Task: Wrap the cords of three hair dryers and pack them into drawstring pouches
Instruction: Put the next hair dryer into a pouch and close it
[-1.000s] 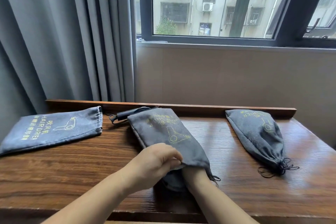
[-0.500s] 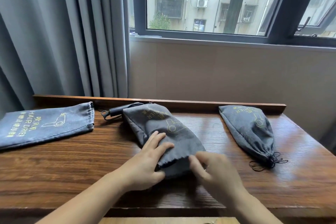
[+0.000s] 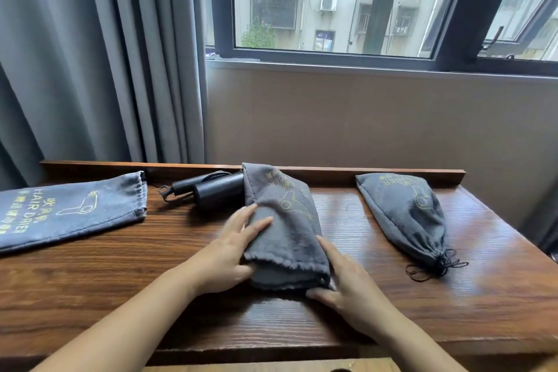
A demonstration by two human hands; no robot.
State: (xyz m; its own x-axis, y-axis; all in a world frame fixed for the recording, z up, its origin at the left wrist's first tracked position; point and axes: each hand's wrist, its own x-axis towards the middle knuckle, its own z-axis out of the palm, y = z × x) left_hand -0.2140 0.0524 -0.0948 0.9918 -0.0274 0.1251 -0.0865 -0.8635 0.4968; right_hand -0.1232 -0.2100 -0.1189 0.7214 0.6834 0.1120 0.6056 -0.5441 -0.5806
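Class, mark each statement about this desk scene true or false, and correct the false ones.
1. Three grey pouches lie on the desk. True: left pouch, middle pouch, right pouch.
2. The right pouch's drawstring is pulled tight. True.
3. The left pouch bulges with a dryer inside. False: it lies flat.
4. Both hands are on the right pouch. False: the left hand and right hand are at the middle pouch.
5. A black dryer lies bare beside the middle pouch. True.
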